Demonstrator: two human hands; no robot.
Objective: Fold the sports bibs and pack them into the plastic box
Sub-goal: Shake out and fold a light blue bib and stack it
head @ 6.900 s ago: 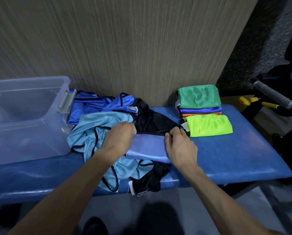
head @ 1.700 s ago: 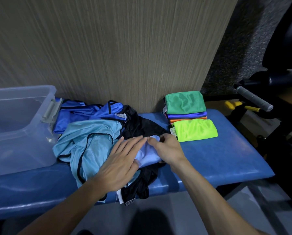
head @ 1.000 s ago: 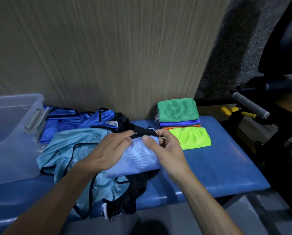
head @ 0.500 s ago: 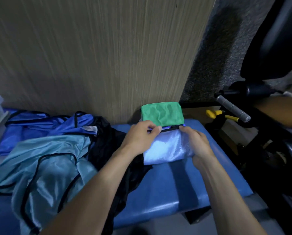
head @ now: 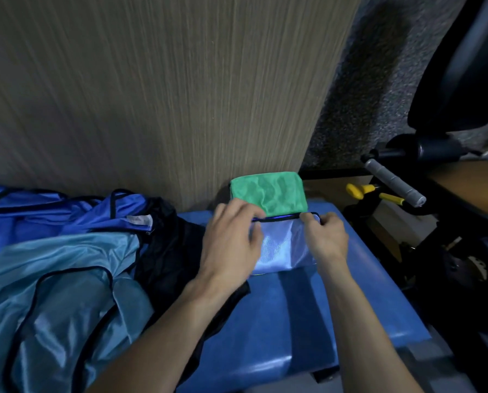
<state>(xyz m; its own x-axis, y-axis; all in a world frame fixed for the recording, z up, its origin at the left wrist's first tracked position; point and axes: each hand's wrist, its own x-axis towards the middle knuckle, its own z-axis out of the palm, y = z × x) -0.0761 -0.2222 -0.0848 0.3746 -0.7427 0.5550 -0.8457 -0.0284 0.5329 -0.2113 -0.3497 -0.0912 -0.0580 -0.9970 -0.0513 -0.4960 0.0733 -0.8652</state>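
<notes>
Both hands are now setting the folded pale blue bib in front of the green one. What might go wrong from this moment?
1. The folded pale blue mesh bib is slippery-looking; when the left hand and right hand let go, it may spring open.
2. It lies close against the folded green mesh bib; a push could shift that pile.
3. The loose black bib hangs over the edge of the blue padded bench and may slide off.

Blue padded bench (head: 279,316) stands against a wood-grain wall. Loose bibs lie heaped on its left part: light blue (head: 58,285), royal blue (head: 52,219), black (head: 169,251). Folded bibs sit at its back right corner, green one (head: 274,192) topmost.
</notes>
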